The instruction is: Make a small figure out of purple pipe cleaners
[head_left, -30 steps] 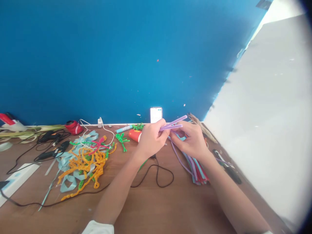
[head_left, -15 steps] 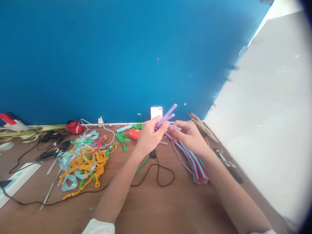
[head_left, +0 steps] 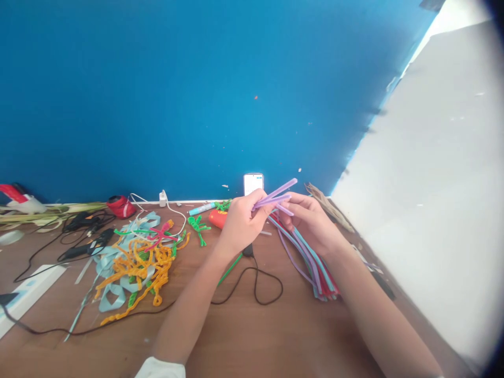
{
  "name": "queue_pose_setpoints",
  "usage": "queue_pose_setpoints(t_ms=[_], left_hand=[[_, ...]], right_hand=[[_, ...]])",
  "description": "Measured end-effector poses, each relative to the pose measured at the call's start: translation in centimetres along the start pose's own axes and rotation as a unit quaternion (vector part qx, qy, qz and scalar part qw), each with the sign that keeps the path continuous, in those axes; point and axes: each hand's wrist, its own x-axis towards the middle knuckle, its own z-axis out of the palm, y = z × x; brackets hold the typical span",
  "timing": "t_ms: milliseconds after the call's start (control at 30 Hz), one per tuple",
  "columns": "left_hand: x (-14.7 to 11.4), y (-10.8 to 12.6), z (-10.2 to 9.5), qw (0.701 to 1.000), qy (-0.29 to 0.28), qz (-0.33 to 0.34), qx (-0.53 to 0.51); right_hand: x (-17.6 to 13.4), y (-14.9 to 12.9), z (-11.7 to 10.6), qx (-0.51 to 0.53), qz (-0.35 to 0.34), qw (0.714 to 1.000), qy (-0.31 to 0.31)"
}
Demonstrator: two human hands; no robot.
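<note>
My left hand (head_left: 246,216) is closed around several purple pipe cleaners (head_left: 282,190), whose ends fan out to the right past the thumb. Close beside it, my right hand (head_left: 311,220) has its thumb and fingers bent at the purple ends and looks to be pinching one of them; part of the contact is hidden. Under the right hand, a bundle of purple, light blue and red pipe cleaners (head_left: 311,257) lies on the table. Behind the left hand a phone (head_left: 253,182) with a lit screen leans near the wall.
At left lie tangled orange pipe cleaners (head_left: 149,262), light blue ribbon (head_left: 112,296) and a pink twisted figure (head_left: 160,234). A green figure (head_left: 199,227) and a marker (head_left: 201,208) sit near the wall. A black cable (head_left: 271,302) crosses the table; a white power strip (head_left: 33,289) is far left.
The purple pipe cleaners have tipped lower and further to the right. My right hand has shifted slightly right, its fingers opening a little around the ends.
</note>
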Motion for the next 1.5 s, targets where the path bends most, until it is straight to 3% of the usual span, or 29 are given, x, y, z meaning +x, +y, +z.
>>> queue_pose_setpoints(t_ms=[167, 300, 400, 500, 600, 733, 767, 800, 833, 867, 1033, 1100, 1333, 1500], left_hand=[[-0.1, 0.1, -0.4, 0.999, -0.033, 0.011, 0.033], [-0.1, 0.0, -0.3, 0.998, -0.041, -0.004, 0.050], [-0.1, 0.0, -0.1, 0.998, -0.039, -0.030, 0.036], [-0.1, 0.0, 0.1, 0.996, -0.036, -0.065, -0.040], [0.0, -0.1, 0.2, 0.981, -0.034, -0.103, -0.159], [0.1, -0.3, 0.6, 0.936, -0.050, -0.198, -0.288], [0.1, -0.4, 0.7, 0.924, -0.055, -0.220, -0.309], [0.2, -0.4, 0.8, 0.915, -0.056, -0.235, -0.324], [0.2, -0.5, 1.0, 0.911, -0.050, -0.240, -0.332], [0.2, -0.6, 1.1, 0.913, -0.039, -0.236, -0.331], [0.3, -0.7, 1.4, 0.960, 0.035, -0.163, -0.225], [0.3, -0.7, 1.3, 0.975, 0.046, -0.136, -0.169], [0.1, -0.6, 1.2, 0.987, -0.025, -0.109, -0.116], [0.2, -0.6, 0.9, 0.988, -0.026, -0.099, -0.112]], right_hand=[[0.0, 0.2, 0.0, -0.035, -0.013, 0.999, 0.000], [0.0, 0.4, 0.1, -0.108, -0.065, 0.992, 0.012], [-0.1, 0.6, 0.2, -0.181, -0.119, 0.976, 0.036], [-0.4, 0.7, 0.2, -0.283, -0.177, 0.942, 0.038], [-0.6, 0.5, 0.1, -0.421, -0.272, 0.865, 0.031], [-0.6, 0.3, -0.3, -0.629, -0.395, 0.669, 0.007], [-0.6, 0.3, -0.4, -0.663, -0.403, 0.631, 0.011], [-0.6, 0.4, -0.5, -0.681, -0.404, 0.610, 0.019], [-0.5, 0.5, -0.5, -0.683, -0.400, 0.610, 0.031], [-0.5, 0.6, -0.5, -0.669, -0.392, 0.630, 0.047], [0.0, 1.0, -0.3, -0.480, -0.250, 0.836, 0.089], [0.1, 0.9, -0.3, -0.404, -0.207, 0.887, 0.085], [0.2, 0.6, -0.4, -0.267, -0.157, 0.945, 0.105], [0.0, 0.7, -0.1, -0.239, -0.143, 0.956, 0.087]])
